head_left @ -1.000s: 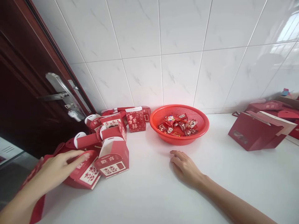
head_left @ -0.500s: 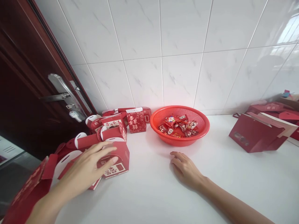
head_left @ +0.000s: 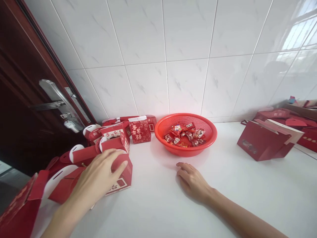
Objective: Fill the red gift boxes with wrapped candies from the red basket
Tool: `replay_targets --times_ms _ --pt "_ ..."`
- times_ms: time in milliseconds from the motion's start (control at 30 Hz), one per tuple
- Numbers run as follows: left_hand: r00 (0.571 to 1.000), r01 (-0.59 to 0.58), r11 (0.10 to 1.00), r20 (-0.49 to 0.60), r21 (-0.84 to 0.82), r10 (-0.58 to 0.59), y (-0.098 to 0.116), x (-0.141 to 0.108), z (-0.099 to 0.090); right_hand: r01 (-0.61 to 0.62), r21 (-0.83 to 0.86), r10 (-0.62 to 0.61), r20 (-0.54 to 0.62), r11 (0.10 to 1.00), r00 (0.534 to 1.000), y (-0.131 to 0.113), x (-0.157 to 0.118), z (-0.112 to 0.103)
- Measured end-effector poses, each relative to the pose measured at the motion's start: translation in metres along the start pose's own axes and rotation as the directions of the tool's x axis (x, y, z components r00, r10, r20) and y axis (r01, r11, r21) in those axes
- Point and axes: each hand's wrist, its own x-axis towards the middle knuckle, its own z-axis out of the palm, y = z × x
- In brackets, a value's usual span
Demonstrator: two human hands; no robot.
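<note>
My left hand (head_left: 102, 177) is around the top of a red gift box (head_left: 127, 172) on the left of the table. Its fingers reach over the back and its thumb lies across the front, partly covering the white label. My right hand (head_left: 192, 181) rests on the white table, loosely bent, with its index finger stretched forward and nothing visible in it. Just beyond it sits a red plastic basket (head_left: 185, 152) holding several wrapped candies (head_left: 184, 134). A taller red box (head_left: 140, 131) with white lettering stands left of the basket.
More red boxes (head_left: 84, 153) crowd the left side beside the dark door (head_left: 22, 109). A red paper box (head_left: 257, 140) stands at the right, with other red packaging (head_left: 284, 115) behind it. A tiled wall (head_left: 185, 86) borders the table.
My left hand has moved right and closer over the gift box, which stays in place. My right hand remains on the table. The view has shifted slightly to the right.
</note>
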Motion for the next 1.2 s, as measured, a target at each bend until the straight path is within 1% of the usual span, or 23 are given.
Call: replay_targets --times_ms 67,167,233,333,433,533,667,733,800,900,1067,1200 --pt "0.998 0.032 0.998 0.046 0.05 -0.034 -0.006 0.002 0.002 0.0 0.003 0.0 -0.003 1.0 1.0 0.0 0.0 0.0" --pt "0.994 0.037 0.998 0.103 0.042 -0.041 -0.009 0.002 0.007 -0.007 0.011 0.007 -0.004 1.0 1.0 0.0 0.001 0.0" --pt "0.995 0.019 1.0 0.096 -0.013 -0.017 -0.008 0.001 0.01 -0.012 0.013 0.012 -0.004 1.0 1.0 0.0 0.001 0.0" --pt "0.995 -0.052 0.983 0.08 -0.174 0.067 0.0 0.002 0.011 -0.014 0.015 0.014 -0.003 1.0 1.0 0.0 0.001 0.0" --pt "0.982 -0.078 0.922 0.128 -0.38 0.136 0.015 0.002 0.009 -0.013 0.019 0.014 -0.009 1.0 1.0 0.0 0.001 0.0" --pt "0.958 -0.119 0.844 0.162 -0.523 0.235 0.04 0.002 0.006 -0.026 0.038 0.027 -0.019 0.999 0.999 0.0 0.001 0.0" --pt "0.911 -0.197 0.766 0.174 -0.612 0.373 0.079 0.001 0.006 -0.073 0.098 0.082 -0.096 0.993 0.992 -0.002 0.003 -0.004" --pt "0.895 -0.244 0.738 0.148 -0.629 0.421 0.094 0.002 0.009 -0.083 0.13 0.104 -0.157 0.988 0.982 -0.002 0.004 -0.008" --pt "0.886 -0.299 0.717 0.097 -0.63 0.454 0.105 0.004 0.012 -0.072 0.152 0.104 -0.217 0.986 0.971 -0.001 0.005 -0.011" --pt "0.885 -0.325 0.685 0.045 -0.652 0.463 0.113 0.009 0.02 -0.05 0.165 0.096 -0.283 0.985 0.954 0.001 0.005 -0.014" --pt "0.902 -0.259 0.651 0.062 -0.713 0.426 0.117 0.014 0.028 -0.038 0.159 0.094 -0.357 0.986 0.929 0.003 0.002 -0.02" --pt "0.887 -0.229 0.61 0.095 -0.759 0.452 0.119 0.013 0.027 0.032 0.066 -0.005 -0.379 0.997 0.925 0.001 0.002 -0.027"
